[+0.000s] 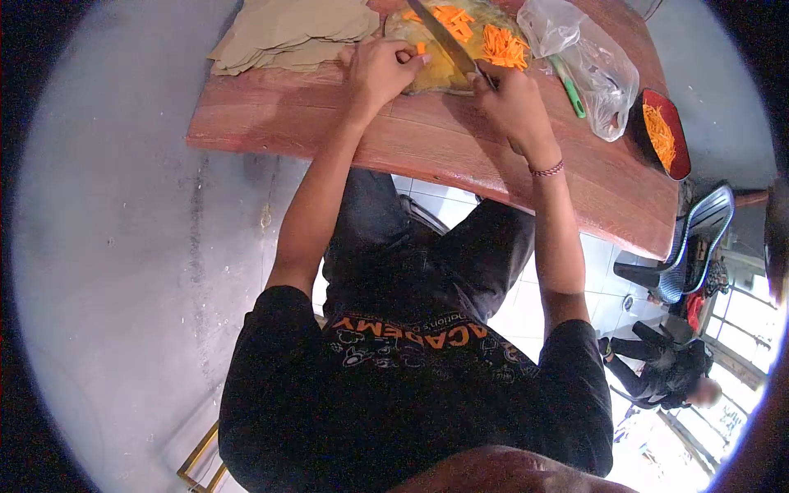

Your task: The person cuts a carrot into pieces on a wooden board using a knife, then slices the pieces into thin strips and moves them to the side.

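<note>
Carrot pieces (505,48) beside a knife (445,36)
Right hand (516,105) grips it; left hand (383,72) curls at one piece, hold unclear; open table (444,140) toward the near edge.

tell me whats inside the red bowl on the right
Thin orange shreds lie inside the red bowl. The bottom beneath them is covered, so I can't see it.
</note>
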Demonstrator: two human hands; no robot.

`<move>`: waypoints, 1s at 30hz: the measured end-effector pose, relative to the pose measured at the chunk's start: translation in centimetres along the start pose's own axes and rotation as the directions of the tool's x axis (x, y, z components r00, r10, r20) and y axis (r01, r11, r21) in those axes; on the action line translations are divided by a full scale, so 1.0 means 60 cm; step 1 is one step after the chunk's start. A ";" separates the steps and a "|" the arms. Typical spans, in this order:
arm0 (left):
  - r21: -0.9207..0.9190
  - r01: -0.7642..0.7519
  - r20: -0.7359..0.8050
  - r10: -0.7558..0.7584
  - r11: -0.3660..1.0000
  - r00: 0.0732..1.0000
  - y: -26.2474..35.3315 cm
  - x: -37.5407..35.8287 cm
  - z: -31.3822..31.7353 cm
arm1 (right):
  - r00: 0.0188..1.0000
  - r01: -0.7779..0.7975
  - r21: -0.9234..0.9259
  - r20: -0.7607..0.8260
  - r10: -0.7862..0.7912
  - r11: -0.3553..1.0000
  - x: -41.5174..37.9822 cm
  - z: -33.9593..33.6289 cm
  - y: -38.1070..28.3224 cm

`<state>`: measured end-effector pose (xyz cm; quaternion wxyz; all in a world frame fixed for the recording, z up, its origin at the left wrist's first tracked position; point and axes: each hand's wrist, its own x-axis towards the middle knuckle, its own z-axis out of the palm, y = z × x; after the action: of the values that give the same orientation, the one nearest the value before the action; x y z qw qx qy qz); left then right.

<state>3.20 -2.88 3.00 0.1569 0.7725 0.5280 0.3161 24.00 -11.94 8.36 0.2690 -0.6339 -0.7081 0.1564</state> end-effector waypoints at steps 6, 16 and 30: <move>0.263 -0.227 -0.129 0.268 0.938 0.955 -0.025 -0.014 -0.004 | 0.999 -0.016 0.117 0.032 0.013 0.993 -0.017 0.002 -0.014; 0.318 -0.360 0.205 0.307 0.877 0.929 -0.058 0.028 0.000 | 1.000 0.002 0.076 -0.009 -0.001 0.997 -0.031 -0.005 -0.028; 0.242 -0.274 0.095 0.258 0.931 0.961 -0.006 -0.011 -0.035 | 0.996 0.073 -0.187 -0.039 -0.081 0.980 -0.025 0.008 0.020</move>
<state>1.40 -3.54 4.19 0.0293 0.8599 0.4494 0.2405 24.79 -13.16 7.04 0.2311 -0.6318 -0.7370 0.0643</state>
